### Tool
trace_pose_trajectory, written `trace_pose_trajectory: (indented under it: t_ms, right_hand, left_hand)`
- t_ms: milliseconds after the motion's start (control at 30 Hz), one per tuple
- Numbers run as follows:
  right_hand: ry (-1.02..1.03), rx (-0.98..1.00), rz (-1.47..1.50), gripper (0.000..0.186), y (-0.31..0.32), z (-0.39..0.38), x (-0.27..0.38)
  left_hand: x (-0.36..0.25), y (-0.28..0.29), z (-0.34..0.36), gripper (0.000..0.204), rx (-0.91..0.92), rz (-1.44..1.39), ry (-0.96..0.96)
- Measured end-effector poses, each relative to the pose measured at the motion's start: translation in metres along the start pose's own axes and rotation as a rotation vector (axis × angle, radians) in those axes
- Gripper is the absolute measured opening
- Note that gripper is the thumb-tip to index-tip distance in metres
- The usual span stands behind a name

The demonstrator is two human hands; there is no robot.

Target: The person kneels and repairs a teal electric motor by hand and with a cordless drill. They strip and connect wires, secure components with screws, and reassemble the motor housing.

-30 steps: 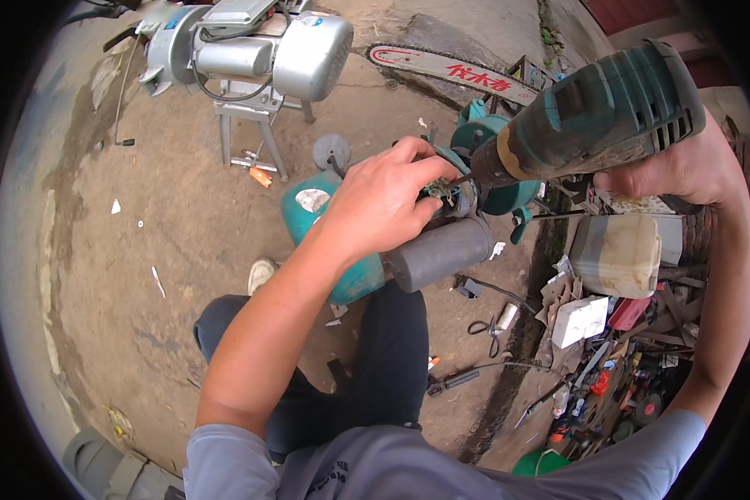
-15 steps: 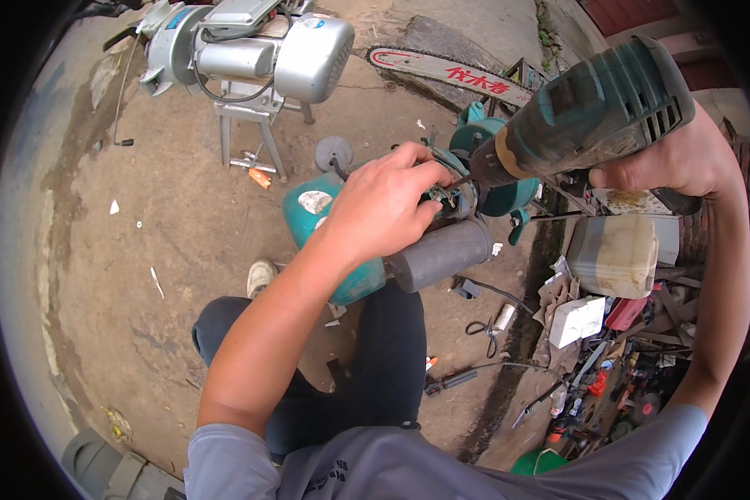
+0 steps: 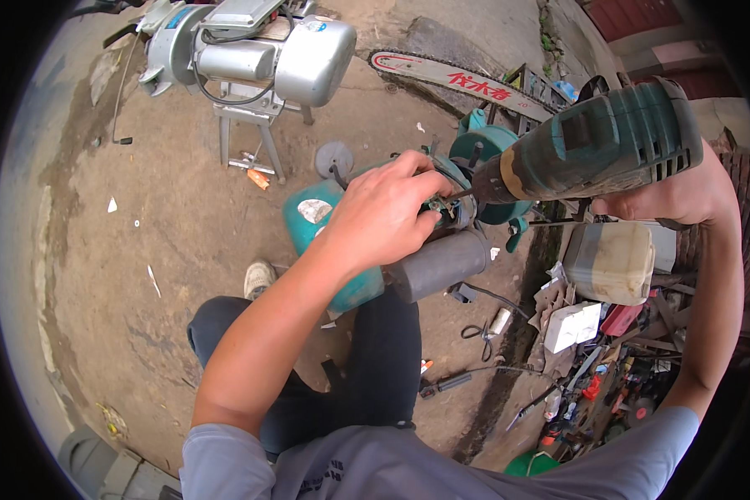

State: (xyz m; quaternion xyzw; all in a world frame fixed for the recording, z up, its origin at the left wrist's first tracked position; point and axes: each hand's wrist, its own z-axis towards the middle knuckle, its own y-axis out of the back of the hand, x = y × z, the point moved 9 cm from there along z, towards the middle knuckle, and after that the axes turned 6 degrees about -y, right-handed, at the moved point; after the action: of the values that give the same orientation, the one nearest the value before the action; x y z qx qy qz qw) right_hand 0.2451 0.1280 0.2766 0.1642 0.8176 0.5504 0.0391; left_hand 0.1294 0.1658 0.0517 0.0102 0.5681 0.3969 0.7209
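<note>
Drill (image 3: pixel 592 143): rear lower than before; long axis runs leftward to machine (image 3: pixel 458 218).
Left hand (image 3: pixel 383 204): nearer the bit (image 3: pixel 460 196); fingers bent, hold unclear.
Right hand (image 3: pixel 679 197): fingers closed round drill handle.

Machine (image 3: pixel 442 262) sits before your knees (image 3: pixel 383 337), your left hand (image 3: pixel 385 204) on it; drill (image 3: pixel 596 146) in your right hand (image 3: pixel 683 196), right of it. Motor (image 3: pixel 312 67) on its stand (image 3: pixel 262 137): floor's (image 3: pixel 117 292) far left. Saw bar (image 3: pixel 467 83): far edge, beyond the machine. You've got jerrycan (image 3: pixel 610 260) right, box (image 3: pixel 572 327) just nearer, scissors (image 3: pixel 477 333) left of box, tool pile (image 3: pixel 608 392) near right corner.
</note>
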Motion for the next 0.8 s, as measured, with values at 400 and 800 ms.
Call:
trace_pose_trajectory:
  t_ms: [400, 800]
  right_hand:
    - [-0.085, 0.004, 0.287, 0.058, -0.005, -0.003, -0.019]
    - [-0.498, -0.741, 1.162, 0.103, -0.278, -0.304, -0.168]
  left_hand:
    - [0.004, 0.0, 0.002, 0.032, 0.019, 0.057, 0.056]
    - [-0.001, 0.001, 0.004, 0.035, 0.022, -0.009, 0.075]
